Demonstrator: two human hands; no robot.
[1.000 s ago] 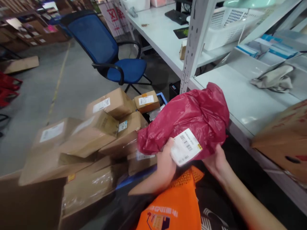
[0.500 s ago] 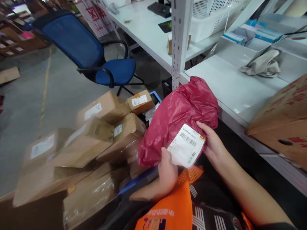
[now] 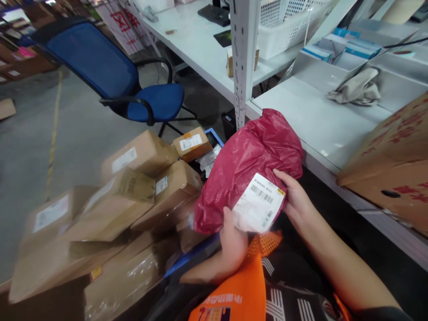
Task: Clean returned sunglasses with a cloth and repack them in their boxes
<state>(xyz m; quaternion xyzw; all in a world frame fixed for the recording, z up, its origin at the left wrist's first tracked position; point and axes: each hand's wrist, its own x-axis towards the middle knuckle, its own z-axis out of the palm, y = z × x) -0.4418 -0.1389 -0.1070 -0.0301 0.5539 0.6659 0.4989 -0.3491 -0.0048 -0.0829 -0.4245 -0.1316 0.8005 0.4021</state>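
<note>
A dark red plastic mailer bag [image 3: 247, 151] is held up in front of me, crumpled and bulging. On its near side sits a white shipping label [image 3: 259, 203] with a barcode and a small yellow mark. My left hand [image 3: 233, 236] grips the bag's lower edge, its thumb lying by the label's left corner. My right hand [image 3: 294, 194] grips the right side, thumb on the front close to the label. The other fingers of both hands are hidden behind the bag.
Several taped cardboard boxes [image 3: 140, 154] with labels are piled at the left. A blue office chair [image 3: 157, 100] stands behind them. A white workbench [image 3: 307, 116] with a metal post [image 3: 243, 58] runs along the right, with a large printed carton [image 3: 391, 165] near me.
The view has turned slightly right, so the surroundings appear shifted left. Both hands keep the same hold on the red mailer bag, which has hardly moved.
</note>
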